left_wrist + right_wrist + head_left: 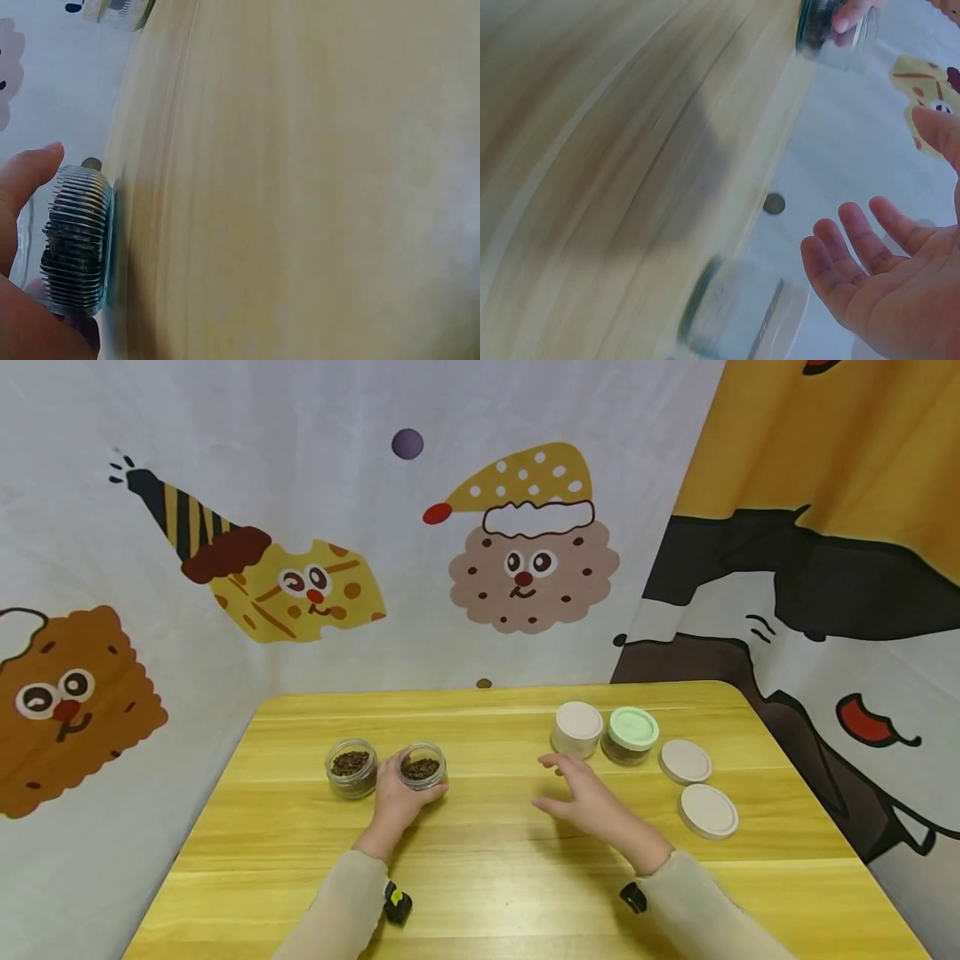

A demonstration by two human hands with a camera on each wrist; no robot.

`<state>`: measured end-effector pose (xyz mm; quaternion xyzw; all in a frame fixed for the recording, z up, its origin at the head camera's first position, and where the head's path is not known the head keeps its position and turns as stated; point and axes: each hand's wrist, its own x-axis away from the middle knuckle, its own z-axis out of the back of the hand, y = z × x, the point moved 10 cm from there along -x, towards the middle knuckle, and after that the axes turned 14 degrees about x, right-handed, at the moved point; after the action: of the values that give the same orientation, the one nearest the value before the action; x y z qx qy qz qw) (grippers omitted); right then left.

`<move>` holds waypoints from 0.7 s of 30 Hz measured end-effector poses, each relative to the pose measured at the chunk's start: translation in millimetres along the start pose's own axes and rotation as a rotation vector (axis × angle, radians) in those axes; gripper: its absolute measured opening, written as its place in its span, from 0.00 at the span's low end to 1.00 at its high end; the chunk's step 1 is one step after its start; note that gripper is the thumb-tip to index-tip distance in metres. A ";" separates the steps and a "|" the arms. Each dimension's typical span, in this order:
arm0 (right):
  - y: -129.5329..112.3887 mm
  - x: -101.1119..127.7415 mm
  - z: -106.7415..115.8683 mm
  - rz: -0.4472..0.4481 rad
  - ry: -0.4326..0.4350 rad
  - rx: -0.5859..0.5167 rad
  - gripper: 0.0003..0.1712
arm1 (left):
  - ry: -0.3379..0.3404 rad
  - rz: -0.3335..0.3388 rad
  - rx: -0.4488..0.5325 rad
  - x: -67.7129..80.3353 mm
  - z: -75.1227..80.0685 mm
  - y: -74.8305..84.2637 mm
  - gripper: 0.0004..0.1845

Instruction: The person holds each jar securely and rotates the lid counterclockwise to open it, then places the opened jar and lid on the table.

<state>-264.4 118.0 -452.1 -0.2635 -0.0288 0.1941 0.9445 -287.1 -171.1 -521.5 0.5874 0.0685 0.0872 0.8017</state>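
The left hand [395, 797] is wrapped around a small open glass jar [422, 766] of dark brown bits, which stands on the yellow wooden table [487, 860] left of centre. A second open jar [351, 767] with the same filling stands just beside it, further left. The left wrist view brings the held jar [77, 240] close: ribbed glass wall, dark contents inside, a fingertip above and the palm below – the base sits flat on the wood. That view does not show the second jar.

The right hand [588, 800] hovers over the table right of centre, fingers spread and relaxed, gripping nothing. Just beyond its fingertips stand two lidded jars – one with a beige lid [577, 729], one with a green lid [630, 735], touching or nearly so. Two loose beige lids [685, 762] [708, 811] lie flat to the right of them, near each other but apart.

The right wrist view shows the open palm and fingers [877, 277] from below, which the head view cannot, with a blurred jar [739, 311] in front of them and the left hand's jar [832, 26] far off at the top edge. It is too smeared to tell lid colour there. Only the head view shows the cartoon-printed cloth backdrop [300, 527] whole, and both pale sleeves
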 end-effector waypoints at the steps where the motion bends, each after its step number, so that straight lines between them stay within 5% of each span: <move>1: -3.0 -2.1 -2.4 -0.002 -0.005 -0.006 0.36 | 0.000 -0.008 -0.002 -0.2 0.1 0.3 0.51; 21: -54.7 -45.2 -35.1 0.033 -0.083 -0.097 0.38 | 0.010 -0.053 0.015 -1.3 1.4 3.0 0.48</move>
<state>-281.4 40.7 -452.3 -0.3013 -0.0730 0.2188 0.9252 -288.2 -171.8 -518.2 0.5910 0.0885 0.0685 0.7989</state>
